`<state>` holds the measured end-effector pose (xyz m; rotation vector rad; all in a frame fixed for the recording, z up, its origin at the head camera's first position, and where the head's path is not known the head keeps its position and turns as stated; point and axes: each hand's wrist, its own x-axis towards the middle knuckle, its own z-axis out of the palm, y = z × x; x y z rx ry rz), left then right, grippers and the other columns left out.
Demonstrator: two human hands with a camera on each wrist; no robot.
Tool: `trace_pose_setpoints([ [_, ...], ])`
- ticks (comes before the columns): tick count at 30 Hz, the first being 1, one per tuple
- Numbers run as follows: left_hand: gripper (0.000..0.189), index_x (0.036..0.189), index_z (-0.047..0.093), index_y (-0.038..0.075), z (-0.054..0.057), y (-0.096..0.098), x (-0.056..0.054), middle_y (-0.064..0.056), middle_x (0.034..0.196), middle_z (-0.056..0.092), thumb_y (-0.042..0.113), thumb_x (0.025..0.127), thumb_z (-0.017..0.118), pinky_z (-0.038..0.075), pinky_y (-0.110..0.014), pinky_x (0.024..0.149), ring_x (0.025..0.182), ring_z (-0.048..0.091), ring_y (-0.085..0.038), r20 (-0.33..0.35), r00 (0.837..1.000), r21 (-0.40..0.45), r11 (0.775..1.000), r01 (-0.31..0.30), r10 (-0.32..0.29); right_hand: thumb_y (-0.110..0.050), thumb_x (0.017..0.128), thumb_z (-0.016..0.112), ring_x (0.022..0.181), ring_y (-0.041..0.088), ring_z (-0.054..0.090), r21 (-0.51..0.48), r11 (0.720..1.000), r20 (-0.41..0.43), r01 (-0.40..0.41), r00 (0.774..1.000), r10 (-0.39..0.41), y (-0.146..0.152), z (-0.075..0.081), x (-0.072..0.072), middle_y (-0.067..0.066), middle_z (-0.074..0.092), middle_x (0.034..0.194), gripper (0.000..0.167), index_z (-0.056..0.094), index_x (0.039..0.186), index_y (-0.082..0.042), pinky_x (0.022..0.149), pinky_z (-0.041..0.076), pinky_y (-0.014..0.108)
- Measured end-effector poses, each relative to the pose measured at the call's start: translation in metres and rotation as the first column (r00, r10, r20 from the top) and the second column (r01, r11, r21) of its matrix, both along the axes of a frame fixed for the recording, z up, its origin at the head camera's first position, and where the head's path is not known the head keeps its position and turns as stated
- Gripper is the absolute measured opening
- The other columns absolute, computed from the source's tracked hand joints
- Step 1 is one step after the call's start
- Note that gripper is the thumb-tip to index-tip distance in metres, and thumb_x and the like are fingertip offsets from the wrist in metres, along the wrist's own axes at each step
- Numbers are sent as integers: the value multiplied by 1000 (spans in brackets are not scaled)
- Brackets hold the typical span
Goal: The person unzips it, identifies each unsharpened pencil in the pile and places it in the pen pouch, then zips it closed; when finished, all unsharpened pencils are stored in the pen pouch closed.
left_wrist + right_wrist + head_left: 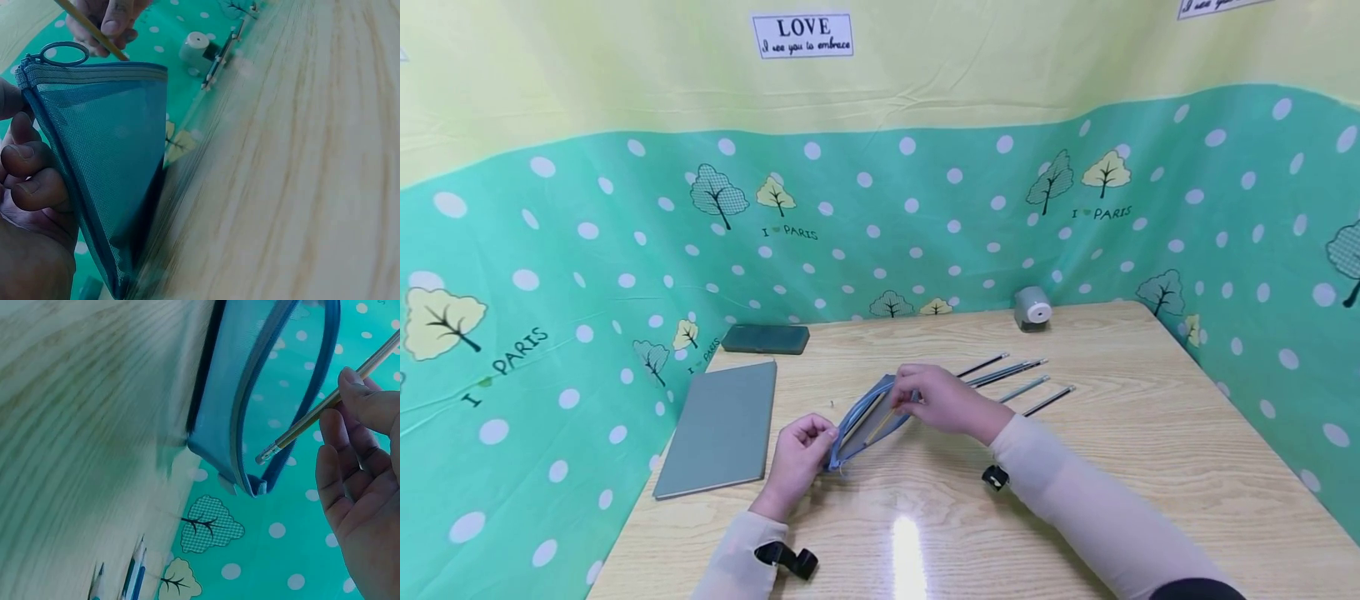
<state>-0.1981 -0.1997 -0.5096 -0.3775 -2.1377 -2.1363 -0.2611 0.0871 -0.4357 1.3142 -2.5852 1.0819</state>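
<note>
My left hand (797, 460) grips one end of a blue mesh zip pencil case (103, 144), which stands with its mouth unzipped. The zip's oval pull ring (65, 54) shows beside those fingers in the left wrist view. Above the opening, my right hand (947, 400) pinches a yellow pencil (309, 422) between thumb and fingers. The pencil slants over the case's mouth, and the right wrist view shows its eraser end (267, 454). A long pale strip lies inside the case; I cannot tell what it is.
Several dark and blue-green pencils (1026, 388) lie right of the case, partly behind my right hand. A grey notebook (721, 429) lies at left, a dark green flat box (766, 339) behind it. A grey-white pencil sharpener (1032, 309) stands by the patterned cloth backdrop (917, 225).
</note>
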Motion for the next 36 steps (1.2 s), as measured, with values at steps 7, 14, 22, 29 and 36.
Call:
trace_pose_setpoints([
  [7,17,96,63,-12,-1,0,-1,2,62,50,4,100,68,32,-20,43,48,39,-7,3,1000,3,1000,-4,4,-4,90,81,87,4,62,16,1000,19,-7,1000,7,-8,-9,-4,-13,65,96,18,79,97,-20,76,56,23],
  [14,13,95,64,-10,-1,1,-1,2,62,50,2,99,67,32,-20,44,48,39,-6,-1,1000,10,1000,-4,4,-5,88,82,88,3,63,62,998,21,2,1000,-4,-11,-18,-8,-15,65,96,20,78,95,-24,81,58,27],
  [22,12,94,64,-8,-1,1,-1,3,62,50,2,100,66,32,-20,42,47,39,-6,-5,1000,3,1000,1,-1,-7,87,84,90,3,63,131,991,-16,39,999,-37,-16,-26,-8,-15,65,96,17,80,98,-20,85,56,28],
  [29,11,94,64,-7,-1,1,0,3,60,48,2,100,67,31,-20,42,46,37,-7,10,1000,12,1000,-1,1,-15,88,86,84,3,61,156,982,-139,106,987,-84,-24,-29,-5,-14,66,93,13,81,95,-25,79,53,25],
  [36,15,95,64,-11,1,1,0,3,62,51,2,100,66,32,-19,43,48,40,-5,-10,1000,12,1000,7,-7,-14,90,84,88,5,63,186,969,-182,161,975,-127,-31,-32,-1,-16,65,96,13,83,99,-24,81,55,27],
])
